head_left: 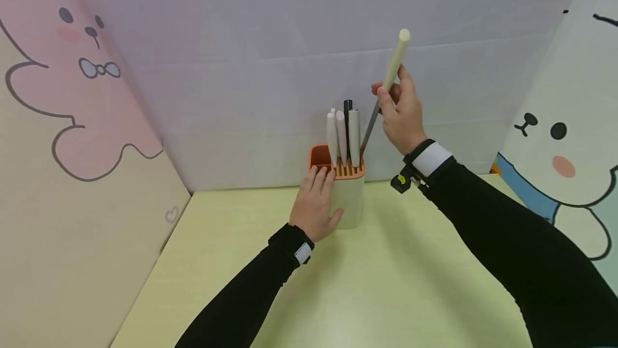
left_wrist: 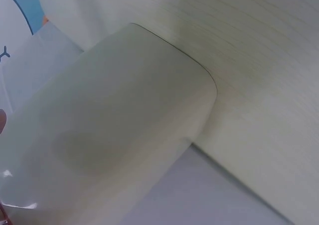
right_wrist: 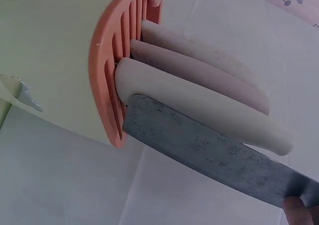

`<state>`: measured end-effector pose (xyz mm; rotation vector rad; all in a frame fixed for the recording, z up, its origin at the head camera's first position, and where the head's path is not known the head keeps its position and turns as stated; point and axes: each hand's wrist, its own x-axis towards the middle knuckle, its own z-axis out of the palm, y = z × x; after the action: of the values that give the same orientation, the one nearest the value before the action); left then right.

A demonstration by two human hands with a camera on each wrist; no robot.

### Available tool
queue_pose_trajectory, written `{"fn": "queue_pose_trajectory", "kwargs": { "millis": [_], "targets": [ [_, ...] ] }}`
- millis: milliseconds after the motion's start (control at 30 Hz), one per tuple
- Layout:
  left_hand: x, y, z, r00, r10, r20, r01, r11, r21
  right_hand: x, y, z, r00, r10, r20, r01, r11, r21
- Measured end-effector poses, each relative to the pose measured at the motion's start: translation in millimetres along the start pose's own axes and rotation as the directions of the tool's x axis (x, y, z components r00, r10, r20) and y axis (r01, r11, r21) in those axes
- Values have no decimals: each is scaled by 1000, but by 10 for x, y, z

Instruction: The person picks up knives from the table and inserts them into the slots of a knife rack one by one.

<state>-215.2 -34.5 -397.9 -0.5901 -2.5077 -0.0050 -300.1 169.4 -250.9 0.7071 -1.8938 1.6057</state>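
My right hand (head_left: pixel 403 115) pinches a knife (head_left: pixel 396 61) with a pale yellow handle near where handle meets blade. The knife slants above the right side of a pale knife block (head_left: pixel 350 203) with an orange slotted top. In the right wrist view, the grey blade (right_wrist: pixel 209 155) has its blunt end at the slot nearest the edge; whether it has entered cannot be told. My left hand (head_left: pixel 316 203) rests against the block's front left, fingers extended to the rim and thumb on the front face. The left wrist view shows mostly the block's smooth side (left_wrist: pixel 114 110).
Several handles stand upright in the block, among them a black one (head_left: pixel 348 104) and a thick whitish one (head_left: pixel 354 139). An open orange compartment (head_left: pixel 320 155) lies left of the slots. The block stands on a pale wooden table (head_left: pixel 232 235), close to a white back wall (head_left: pixel 241 123).
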Motion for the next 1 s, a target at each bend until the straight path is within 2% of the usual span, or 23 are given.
{"fn": "queue_pose_trajectory", "kwargs": {
  "millis": [133, 300, 500, 767, 1000],
  "targets": [
    [-10, 19, -4, 1000, -4, 0, 4, 1000, 8, -13, -23, 38, 1000, 18, 25, -18, 1000, 15],
    [-10, 28, 7, 1000, 4, -22, -3, 1000, 20, -14, 29, 68, 993, 91, 75, -92, 996, 11],
    [-3, 40, 8, 1000, 4, -14, -3, 999, 40, -4, 201, 92, 979, 170, 111, -167, 985, -38],
    [-52, 42, -9, 1000, 6, -6, -6, 997, 77, -126, 292, 141, 949, 257, 180, -248, 966, -75],
    [-72, 57, -7, 1000, 17, -23, -15, 997, 78, -225, 378, 152, 944, 298, 141, -285, 953, -105]
  ]
}}
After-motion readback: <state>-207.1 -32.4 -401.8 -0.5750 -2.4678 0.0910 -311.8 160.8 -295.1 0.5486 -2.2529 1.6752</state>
